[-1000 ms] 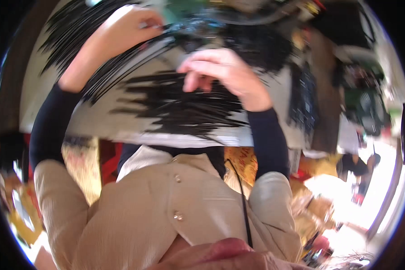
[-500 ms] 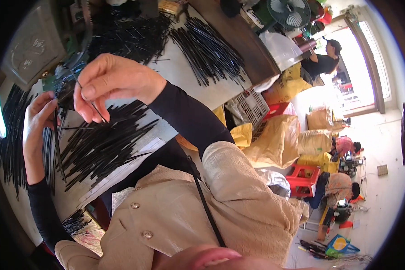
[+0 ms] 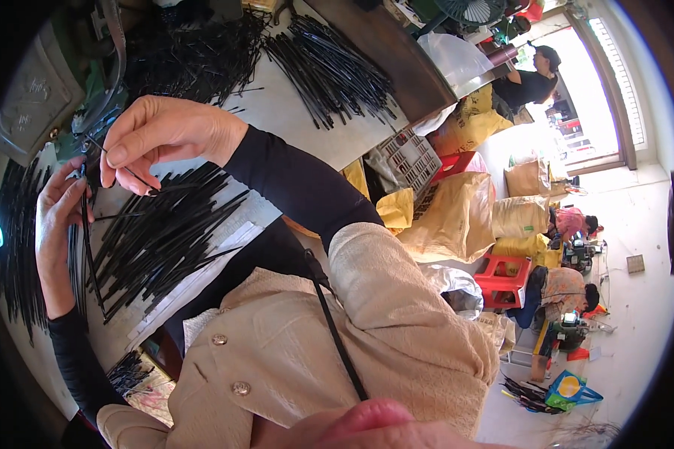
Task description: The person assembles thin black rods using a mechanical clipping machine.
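My left hand (image 3: 55, 203) is at the far left, with its thumb and fingers closed on a long thin black rod (image 3: 90, 258) whose lower end points toward me. To the right of it, my right hand (image 3: 168, 138) pinches a thinner dark rod (image 3: 139, 179) that slants down past the fingertips. Both hands are in front of a small machine (image 3: 90, 123) with metal and green parts, partly hidden behind the fingers. Below my right hand, a loose pile of black rods (image 3: 165, 232) lies on the light table (image 3: 277, 127).
More black rods (image 3: 19, 247) lie left of my left hand. A tangled dark heap (image 3: 195, 56) and a neater bundle (image 3: 333, 71) are farther back. To the right are a crate (image 3: 408, 157), yellow sacks (image 3: 457, 221), a red stool (image 3: 503, 280) and a person (image 3: 528, 86) by a doorway.
The whole view has shifted slightly. My left hand and its rod have come a little toward me, and my right hand stays close by with its thin rod.
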The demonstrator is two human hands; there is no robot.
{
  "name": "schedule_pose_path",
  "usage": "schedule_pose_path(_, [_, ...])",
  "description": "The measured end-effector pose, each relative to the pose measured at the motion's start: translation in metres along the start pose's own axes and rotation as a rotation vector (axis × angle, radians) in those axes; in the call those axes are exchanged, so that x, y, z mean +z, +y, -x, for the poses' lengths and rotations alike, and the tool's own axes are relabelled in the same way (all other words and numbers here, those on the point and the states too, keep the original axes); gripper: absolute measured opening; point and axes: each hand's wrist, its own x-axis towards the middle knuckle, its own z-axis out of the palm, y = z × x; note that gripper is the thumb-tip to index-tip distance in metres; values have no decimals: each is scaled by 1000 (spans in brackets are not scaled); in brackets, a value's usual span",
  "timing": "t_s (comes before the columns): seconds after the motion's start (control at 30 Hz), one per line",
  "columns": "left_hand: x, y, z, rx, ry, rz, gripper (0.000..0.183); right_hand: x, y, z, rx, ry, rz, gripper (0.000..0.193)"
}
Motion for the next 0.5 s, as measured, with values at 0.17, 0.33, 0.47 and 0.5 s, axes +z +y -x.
schedule_pose_path(0.17, [-2, -2, 6, 23, -11, 35, 40, 1, 3, -8, 95, 2, 32, 25])
schedule_pose_path(0.33, [2, 5, 8, -8, 21, 32, 36, 8, 3, -8, 113, 31, 41, 26])
schedule_pose_path(0.47, [4, 9, 6, -8, 4, 70, 36, 3, 10, -11, 125, 115, 41, 25])
schedule_pose_path(0.5, [1, 6, 6, -3, 13, 73, 36, 2, 14, -14, 141, 129, 48, 26])
